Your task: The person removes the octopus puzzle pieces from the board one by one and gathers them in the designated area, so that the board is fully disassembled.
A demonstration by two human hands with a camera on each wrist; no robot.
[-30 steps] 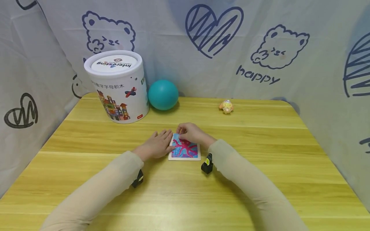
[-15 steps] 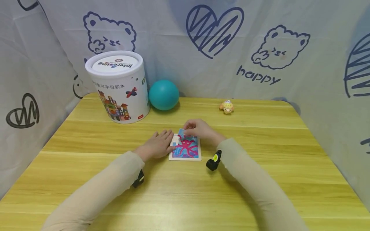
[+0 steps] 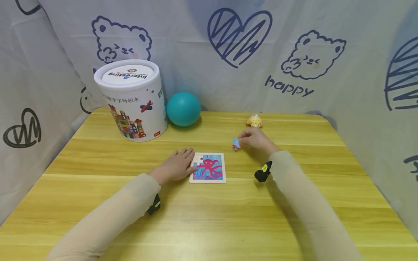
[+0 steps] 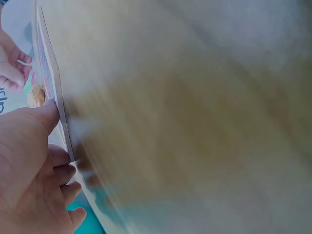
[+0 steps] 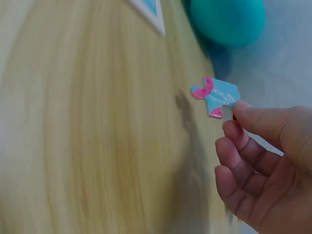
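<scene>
Between thumb and forefinger, my right hand point(image 3: 256, 139) pinches a blue and pink puzzle piece point(image 5: 219, 97), held above the table to the right of the puzzle. The octopus puzzle point(image 3: 209, 170) lies in a pale square frame, and its upper left corner shows a bare white gap. My left hand point(image 3: 176, 165) lies flat at the left edge of the frame, its thumb over the edge and the other fingers straight beside it. In the left wrist view the thumb point(image 4: 46, 114) touches the frame's rim point(image 4: 61, 97).
A white tub point(image 3: 134, 101) with a lid stands at the back left. Beside it sits a teal ball point(image 3: 183, 109). A small yellow and orange toy figure point(image 3: 254, 121) is just behind my right hand. A printed curtain point(image 3: 186, 54) hangs behind the wooden table point(image 3: 209, 221).
My right hand lifted the puzzle piece out of the puzzle's upper left corner and carried it right and back, near the toy figure. The left hand stayed at the frame.
</scene>
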